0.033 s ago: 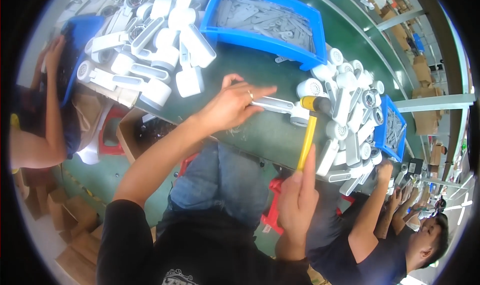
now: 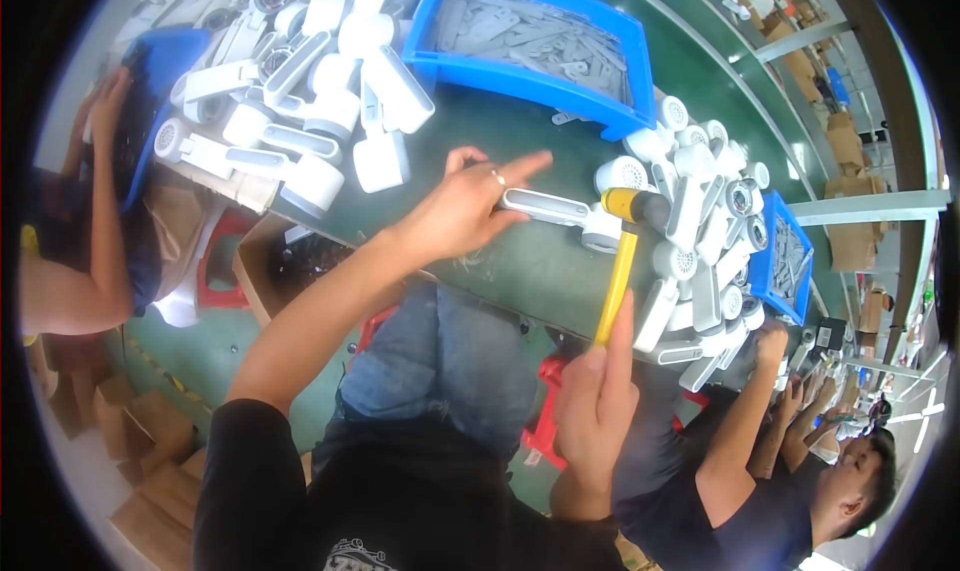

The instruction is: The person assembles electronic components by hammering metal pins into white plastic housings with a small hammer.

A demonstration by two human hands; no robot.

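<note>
My left hand (image 2: 455,206) grips the handle of a white plastic piece (image 2: 558,210), which has a long grey inlay and a round head. Its thumb and fingers close on the handle's end, while the index finger points out. In my right hand (image 2: 595,401) is a mallet (image 2: 617,271) with a yellow handle, my index finger lying along the shaft. The mallet's yellow and dark head is over the piece's round end and hides part of it; whether they touch I cannot tell.
Similar white pieces are heaped at left (image 2: 300,101) and right (image 2: 705,231) on the green table (image 2: 480,121). A blue bin (image 2: 520,86) of grey strips stands at the back, another blue bin (image 2: 787,261) at right. Co-workers' arms show at left (image 2: 108,201) and right (image 2: 735,441).
The mallet's head has shifted very slightly up and to the right, and my left index finger points a little higher. Both grips stay the same.
</note>
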